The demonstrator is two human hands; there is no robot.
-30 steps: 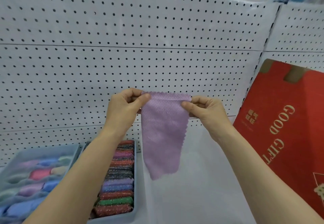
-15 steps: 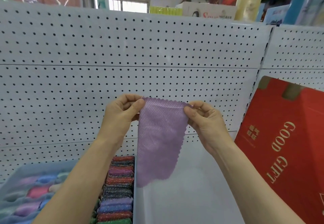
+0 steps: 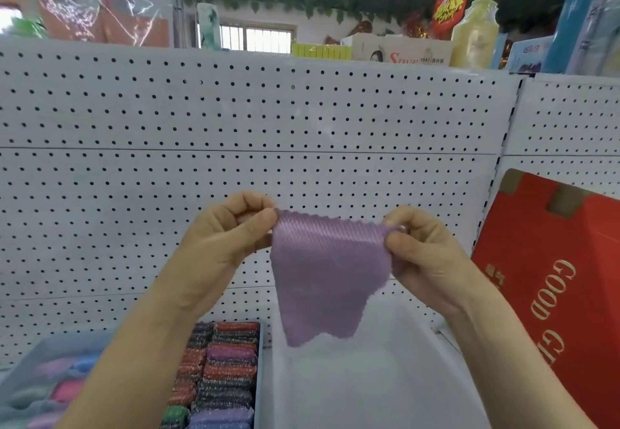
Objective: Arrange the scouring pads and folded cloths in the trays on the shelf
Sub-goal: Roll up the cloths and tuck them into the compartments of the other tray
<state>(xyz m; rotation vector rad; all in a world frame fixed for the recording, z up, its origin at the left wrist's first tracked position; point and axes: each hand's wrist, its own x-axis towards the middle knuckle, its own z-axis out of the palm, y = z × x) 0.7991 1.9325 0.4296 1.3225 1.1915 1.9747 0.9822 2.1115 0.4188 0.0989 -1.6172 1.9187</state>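
both hands, left (image 3: 228,244) and right (image 3: 424,255), pinched the top corners of a purple cloth (image 3: 330,274), which hung unfolded above the shelf (image 3: 385,378). below-left of the cloth, a tray (image 3: 260,361) already looked full of pads (image 3: 228,371); the cloth remained unfolded and unplaced.

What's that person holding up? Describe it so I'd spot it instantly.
Start at the white pegboard wall, centre of the view. In front of it the left hand and right hand pinch the top corners of a lilac cloth with zigzag edges. Unlike the glittery scouring pads packed in the tray below, it hangs loose in the air.
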